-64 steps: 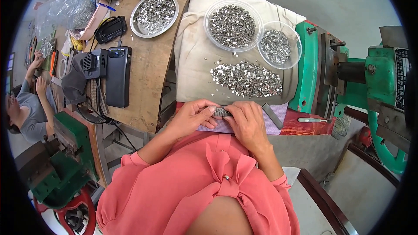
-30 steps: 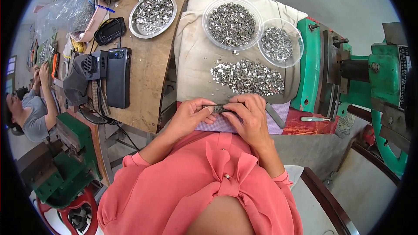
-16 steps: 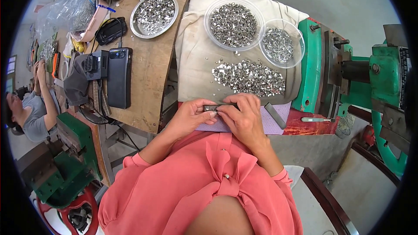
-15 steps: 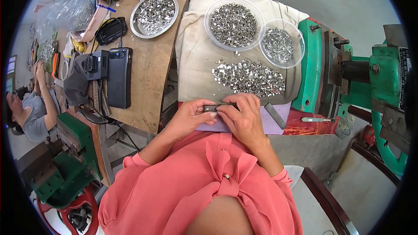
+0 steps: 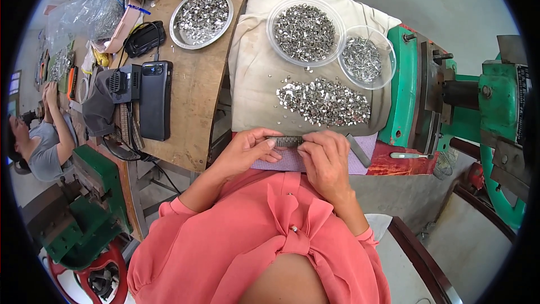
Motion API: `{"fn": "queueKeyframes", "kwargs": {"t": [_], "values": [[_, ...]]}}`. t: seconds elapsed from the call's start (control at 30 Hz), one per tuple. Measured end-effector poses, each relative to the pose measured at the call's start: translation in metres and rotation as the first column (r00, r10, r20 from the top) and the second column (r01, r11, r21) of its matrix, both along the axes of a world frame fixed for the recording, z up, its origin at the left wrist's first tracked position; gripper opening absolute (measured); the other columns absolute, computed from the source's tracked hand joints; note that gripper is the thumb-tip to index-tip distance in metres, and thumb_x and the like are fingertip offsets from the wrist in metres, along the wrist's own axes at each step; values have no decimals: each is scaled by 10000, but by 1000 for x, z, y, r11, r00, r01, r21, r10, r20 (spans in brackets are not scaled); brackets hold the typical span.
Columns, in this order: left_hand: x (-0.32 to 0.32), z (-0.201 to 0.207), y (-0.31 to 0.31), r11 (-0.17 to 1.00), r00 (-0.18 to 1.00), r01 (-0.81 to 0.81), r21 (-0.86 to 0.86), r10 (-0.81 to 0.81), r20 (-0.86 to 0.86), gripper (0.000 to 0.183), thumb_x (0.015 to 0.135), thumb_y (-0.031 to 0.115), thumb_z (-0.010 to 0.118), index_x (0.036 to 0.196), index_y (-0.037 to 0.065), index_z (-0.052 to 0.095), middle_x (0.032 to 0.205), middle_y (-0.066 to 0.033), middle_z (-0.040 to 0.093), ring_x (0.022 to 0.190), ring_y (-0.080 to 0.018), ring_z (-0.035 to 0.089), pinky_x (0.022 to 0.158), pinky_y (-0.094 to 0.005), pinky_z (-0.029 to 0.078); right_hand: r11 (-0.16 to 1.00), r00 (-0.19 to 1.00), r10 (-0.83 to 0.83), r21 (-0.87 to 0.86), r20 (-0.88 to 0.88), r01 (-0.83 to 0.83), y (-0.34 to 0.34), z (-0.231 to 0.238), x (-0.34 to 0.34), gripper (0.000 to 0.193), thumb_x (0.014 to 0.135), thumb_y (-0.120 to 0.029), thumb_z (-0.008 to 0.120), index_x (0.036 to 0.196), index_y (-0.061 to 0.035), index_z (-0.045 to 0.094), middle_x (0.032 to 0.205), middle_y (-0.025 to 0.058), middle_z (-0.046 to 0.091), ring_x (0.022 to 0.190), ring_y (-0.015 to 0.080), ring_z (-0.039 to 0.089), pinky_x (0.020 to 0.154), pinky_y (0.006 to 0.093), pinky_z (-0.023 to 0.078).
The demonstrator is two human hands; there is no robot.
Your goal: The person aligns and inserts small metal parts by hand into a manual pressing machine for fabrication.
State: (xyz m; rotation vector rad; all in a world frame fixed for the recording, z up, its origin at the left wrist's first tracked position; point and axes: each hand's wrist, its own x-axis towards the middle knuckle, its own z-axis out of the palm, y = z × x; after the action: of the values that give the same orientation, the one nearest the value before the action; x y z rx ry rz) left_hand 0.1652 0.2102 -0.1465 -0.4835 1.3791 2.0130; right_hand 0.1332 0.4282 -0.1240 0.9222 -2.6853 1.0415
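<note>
My left hand point(image 5: 250, 151) pinches one end of a short dark metal bar point(image 5: 288, 141) with a row of small notches or parts along it. At the bar's other end are the bent fingers of my right hand point(image 5: 326, 160), closed on it; whether they hold a tiny piece too is hidden. Just beyond the hands, small shiny metal pieces point(image 5: 323, 101) lie heaped on a beige cloth point(image 5: 247, 95). Beneath the bar is a purple textured mat point(image 5: 368, 142), and a flat grey metal strip point(image 5: 358, 151) rests on it right of my right hand.
Behind the heap stand a large clear tub point(image 5: 271, 28) and a smaller one point(image 5: 393, 65), both holding metal pieces. Green machinery point(image 5: 398, 90) borders the right side. A wooden table point(image 5: 194, 95) at left bears a metal bowl point(image 5: 230, 19) and black phone point(image 5: 154, 101). Another person point(image 5: 48, 141) sits far left.
My right hand has shifted right along the bar and lowered slightly, so more of the notched face shows between my hands. The left hand stays nearly in place.
</note>
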Motion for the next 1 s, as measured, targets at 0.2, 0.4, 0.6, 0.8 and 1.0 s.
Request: {"fn": "queueKeyframes", "kwargs": {"t": [0.2,0.4,0.6,0.8,1.0], "values": [[0,-3,-1,1000,1000,23,0,-23,-6,359,1067,204,468,1308,-47,554,1096,-176,702,913,-170,705,817,-272,579,992,997,-79,102,11,78,24,-15,19,224,720,-42,772,912,-72,662,1059,57,635,1032,293,570,904,423,411],[0,-4,0,999,999,40,-31,-40,-16,361,1071,212,461,1306,-44,558,1069,-182,704,898,-166,706,808,-260,577,979,988,-147,152,52,137,30,-18,23,191,742,-74,780,914,-97,699,1069,34,623,1044,273,567,905,417,419],[0,-3,0,1000,1000,-18,23,18,15,457,1081,308,434,1308,-75,538,1037,-210,696,878,-187,711,802,-267,584,976,980,-200,95,25,196,36,-20,22,197,745,-75,793,921,-98,710,1009,25,637,1021,276,569,901,415,415],[0,-5,-1,999,999,-37,31,36,32,512,1091,337,384,1313,-106,511,1077,-266,678,883,-215,712,803,-285,591,964,966,-259,56,-12,259,45,-19,22,203,743,-45,788,926,-87,711,980,32,642,986,278,576,866,401,437],[0,-5,1,999,999,-45,17,44,26,499,1095,320,369,1321,-104,502,1115,-279,667,892,-215,712,798,-281,590,931,934,-355,74,-27,357,68,-24,27,195,756,-15,770,934,-62,706,969,59,634,970,286,571,847,408,455]]}}
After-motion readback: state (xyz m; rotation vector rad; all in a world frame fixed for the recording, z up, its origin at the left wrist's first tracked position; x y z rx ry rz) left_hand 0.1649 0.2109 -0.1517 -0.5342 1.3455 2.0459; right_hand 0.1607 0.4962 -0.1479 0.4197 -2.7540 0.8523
